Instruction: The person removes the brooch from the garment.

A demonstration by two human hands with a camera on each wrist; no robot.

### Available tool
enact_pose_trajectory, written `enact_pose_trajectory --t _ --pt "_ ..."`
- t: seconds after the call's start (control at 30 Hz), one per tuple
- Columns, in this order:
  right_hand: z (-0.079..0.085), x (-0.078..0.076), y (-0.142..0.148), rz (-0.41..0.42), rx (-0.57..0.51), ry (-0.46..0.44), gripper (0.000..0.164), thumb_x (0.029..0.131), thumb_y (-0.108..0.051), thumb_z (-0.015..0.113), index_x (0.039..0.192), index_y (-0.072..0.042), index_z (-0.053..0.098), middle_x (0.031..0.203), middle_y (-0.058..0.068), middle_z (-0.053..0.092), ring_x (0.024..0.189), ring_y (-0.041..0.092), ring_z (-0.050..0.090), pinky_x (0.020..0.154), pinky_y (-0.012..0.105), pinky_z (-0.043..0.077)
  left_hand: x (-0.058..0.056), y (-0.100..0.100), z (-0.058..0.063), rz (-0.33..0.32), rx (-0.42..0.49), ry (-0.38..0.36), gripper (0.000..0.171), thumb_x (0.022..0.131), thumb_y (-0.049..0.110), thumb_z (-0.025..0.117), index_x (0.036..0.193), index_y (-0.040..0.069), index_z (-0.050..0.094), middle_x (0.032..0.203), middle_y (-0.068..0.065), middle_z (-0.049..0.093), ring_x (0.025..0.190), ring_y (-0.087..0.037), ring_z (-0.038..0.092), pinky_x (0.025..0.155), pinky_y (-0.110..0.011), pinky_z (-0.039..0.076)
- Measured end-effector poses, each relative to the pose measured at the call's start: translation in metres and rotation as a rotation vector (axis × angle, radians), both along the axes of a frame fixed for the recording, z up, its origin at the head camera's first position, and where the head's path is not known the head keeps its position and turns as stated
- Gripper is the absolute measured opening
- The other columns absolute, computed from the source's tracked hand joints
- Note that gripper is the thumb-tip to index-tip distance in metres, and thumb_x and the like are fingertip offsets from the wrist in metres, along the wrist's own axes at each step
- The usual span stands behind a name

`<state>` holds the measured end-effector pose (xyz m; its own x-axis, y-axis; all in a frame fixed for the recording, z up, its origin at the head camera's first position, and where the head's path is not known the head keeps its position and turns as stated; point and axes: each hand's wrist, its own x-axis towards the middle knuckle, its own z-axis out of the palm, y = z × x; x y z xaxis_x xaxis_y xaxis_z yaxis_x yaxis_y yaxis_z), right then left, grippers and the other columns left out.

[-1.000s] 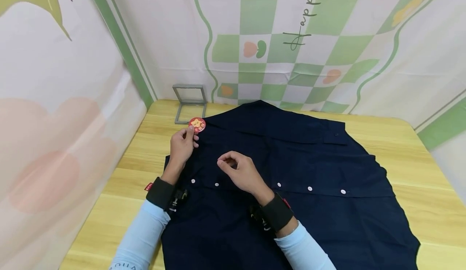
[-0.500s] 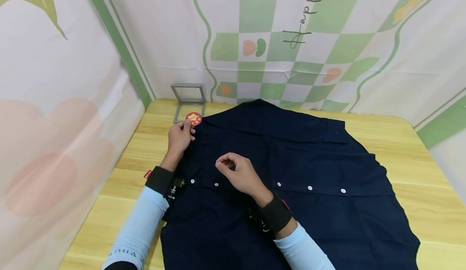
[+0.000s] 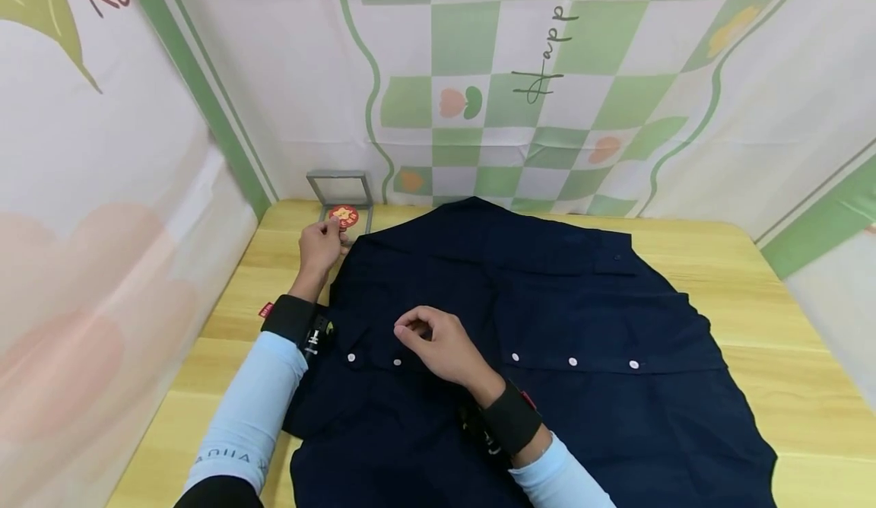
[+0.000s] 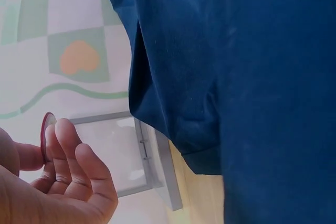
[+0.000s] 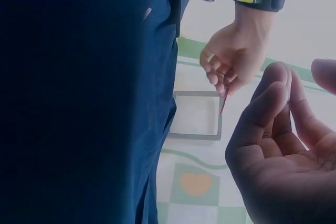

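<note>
Between thumb and fingers my left hand [image 3: 320,248] pinches a round red badge [image 3: 344,217] with a yellow star-like figure. In the head view the badge overlaps the open grey-framed case [image 3: 340,188] at the back left. The left wrist view shows the badge [image 4: 47,135] nearly edge-on, thumb on one side and fingers on the other. My right hand [image 3: 441,343] hovers over the dark navy shirt [image 3: 547,303], fingers loosely bent and holding nothing. Its thumb stands apart from the fingers in the right wrist view.
The shirt covers much of the wooden table [image 3: 787,356], a row of white buttons [image 3: 572,361] across it. A printed curtain [image 3: 506,52] rises behind the table and another cloth [image 3: 103,227] at the left. Both wrists wear black bands [image 3: 512,417].
My left hand has carried the badge left and away from me, from the shirt's edge to over the case. My right hand has stayed nearly still. The head view has shifted slightly.
</note>
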<state>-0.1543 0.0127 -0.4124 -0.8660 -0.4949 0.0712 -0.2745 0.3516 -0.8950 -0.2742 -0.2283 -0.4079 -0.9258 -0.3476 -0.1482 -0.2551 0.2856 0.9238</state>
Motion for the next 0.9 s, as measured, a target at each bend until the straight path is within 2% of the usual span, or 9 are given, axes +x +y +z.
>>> enact_pose_trajectory --t 0.17,0.33,0.43,0.5,0.67,0.9 --pt "-0.001 0.002 0.002 0.007 -0.001 -0.003 0.017 0.100 -0.025 0.058 0.104 -0.012 0.069 0.098 0.004 0.068 0.084 0.014 0.063 0.072 0.023 0.050 -0.009 -0.001 -0.006 0.002 0.004 -0.032 0.050 0.106 0.036 0.036 0.134 0.000 0.056 0.115 -0.021 0.067 0.063 -0.008 0.062 0.074 -0.031 0.056" --pt "-0.001 0.003 0.003 0.009 -0.002 -0.014 0.018 0.099 -0.024 0.059 0.105 -0.011 0.069 0.097 0.004 0.068 0.082 0.011 0.061 0.070 0.022 0.050 -0.017 -0.002 -0.012 0.011 0.022 -0.053 0.048 0.107 0.033 0.036 0.131 -0.003 0.058 0.118 -0.023 0.066 0.063 -0.008 0.061 0.078 -0.032 0.057" --pt "-0.002 0.003 0.003 0.011 0.000 -0.016 0.017 0.099 -0.023 0.059 0.105 -0.010 0.069 0.095 0.004 0.068 0.080 0.009 0.060 0.070 0.022 0.050 -0.022 -0.003 -0.014 0.004 0.006 -0.041 0.047 0.107 0.030 0.036 0.126 -0.006 0.060 0.117 -0.026 0.066 0.061 -0.006 0.061 0.074 -0.029 0.057" --pt "-0.002 0.004 0.003 0.012 0.002 -0.015 0.016 0.098 -0.023 0.060 0.104 -0.011 0.069 0.095 0.003 0.068 0.080 0.008 0.060 0.070 0.022 0.050 -0.027 -0.004 -0.015 0.003 -0.013 -0.037 0.047 0.107 0.029 0.037 0.123 -0.007 0.062 0.116 -0.027 0.067 0.057 -0.004 0.060 0.067 -0.024 0.055" --pt "-0.003 0.004 0.001 0.026 0.006 -0.021 0.016 0.098 -0.022 0.060 0.105 -0.011 0.069 0.094 0.001 0.067 0.079 0.006 0.059 0.069 0.022 0.050 -0.040 -0.010 -0.016 0.020 -0.076 -0.072 0.046 0.106 0.029 0.038 0.118 -0.006 0.065 0.113 -0.024 0.070 0.049 -0.002 0.058 0.052 -0.015 0.046" --pt "-0.004 0.004 0.002 0.049 0.009 -0.017 0.014 0.098 -0.020 0.060 0.104 -0.012 0.069 0.093 0.000 0.066 0.076 0.004 0.056 0.067 0.022 0.049 -0.048 -0.017 -0.020 0.013 -0.141 -0.102 0.044 0.106 0.024 0.037 0.118 -0.007 0.066 0.111 -0.026 0.070 0.049 -0.002 0.056 0.050 -0.016 0.043"
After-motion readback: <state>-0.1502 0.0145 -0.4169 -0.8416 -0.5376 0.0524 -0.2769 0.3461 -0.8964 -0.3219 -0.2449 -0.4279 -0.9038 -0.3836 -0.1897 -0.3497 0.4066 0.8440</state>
